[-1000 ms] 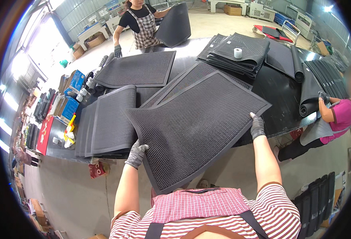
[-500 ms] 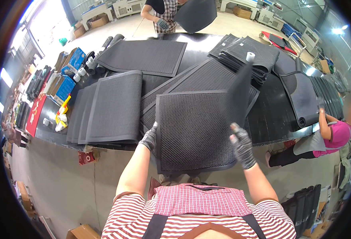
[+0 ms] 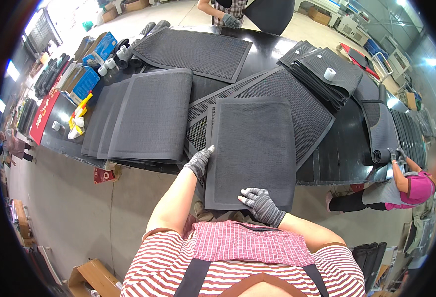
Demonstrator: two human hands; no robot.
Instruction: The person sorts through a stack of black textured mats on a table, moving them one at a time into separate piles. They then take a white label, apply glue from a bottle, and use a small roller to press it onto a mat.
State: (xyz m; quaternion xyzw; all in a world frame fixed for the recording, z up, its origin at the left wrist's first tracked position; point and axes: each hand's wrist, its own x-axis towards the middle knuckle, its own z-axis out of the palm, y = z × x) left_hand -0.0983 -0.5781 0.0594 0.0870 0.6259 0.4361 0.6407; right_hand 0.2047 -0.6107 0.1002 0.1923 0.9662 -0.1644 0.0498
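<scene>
Folded mat [image 3: 255, 148] lay at the desk's [image 3: 337, 148] near edge, overhanging it. Left hand [image 3: 199, 161] pressed flat on its left edge, fingers together; right hand [image 3: 260, 203] spread flat on its near edge. Underneath, a larger mesh mat [image 3: 297, 96]. To the left, a stack of draped mats [image 3: 144, 116]; toward the far edge, one flat mat [image 3: 193, 49]; at the right, piled mats [image 3: 322, 81] with a tape roll [image 3: 329, 74]. Boxes [image 3: 87, 74] along the left end. Concrete floor [image 3: 59, 198]; two other people at the desk.
</scene>
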